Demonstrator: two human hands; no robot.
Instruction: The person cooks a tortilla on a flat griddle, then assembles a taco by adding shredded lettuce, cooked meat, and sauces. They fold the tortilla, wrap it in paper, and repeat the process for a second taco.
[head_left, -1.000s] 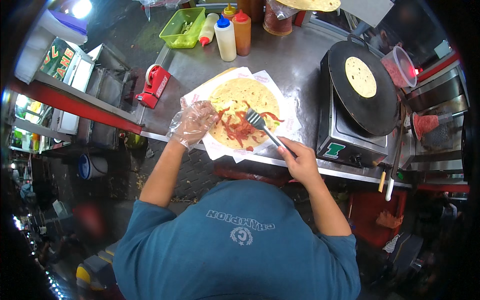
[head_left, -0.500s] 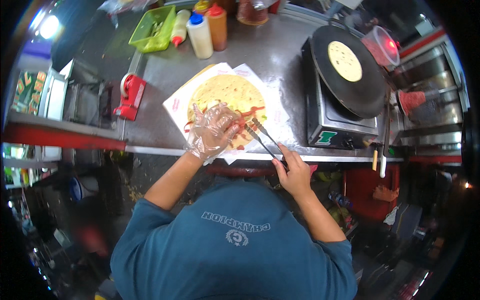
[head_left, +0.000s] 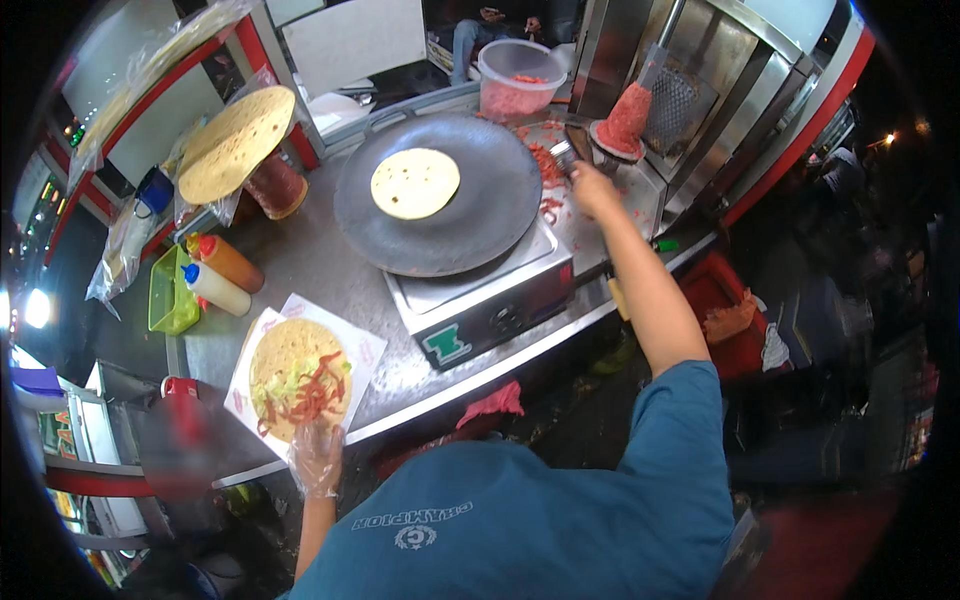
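Observation:
A large flatbread (head_left: 275, 350) lies on white paper sheets (head_left: 365, 350) near the counter's front edge, topped with shredded lettuce (head_left: 280, 390) and reddish meat strips (head_left: 325, 380). My left hand (head_left: 316, 455), in a clear plastic glove, rests at its near edge with fingers stretched out. Far to the right, my right hand (head_left: 592, 190) is bare and closed around metal tongs (head_left: 565, 157), partly hidden. The tongs are over shredded red meat (head_left: 545, 165), beside a cone of meat (head_left: 628, 120) on an upright spit.
A smaller flatbread (head_left: 415, 183) lies on a round black griddle (head_left: 480, 225) above a steel stove (head_left: 480, 300). Squeeze bottles (head_left: 225, 285) and a green basket (head_left: 175, 300) stand at left. Behind are stacked flatbreads (head_left: 240, 140) and a clear tub (head_left: 520, 85) holding red meat.
My view has swung right. My right hand has gone with the tongs from the topped flatbread to the meat by the spit. My left hand has drawn back to the flatbread's near edge.

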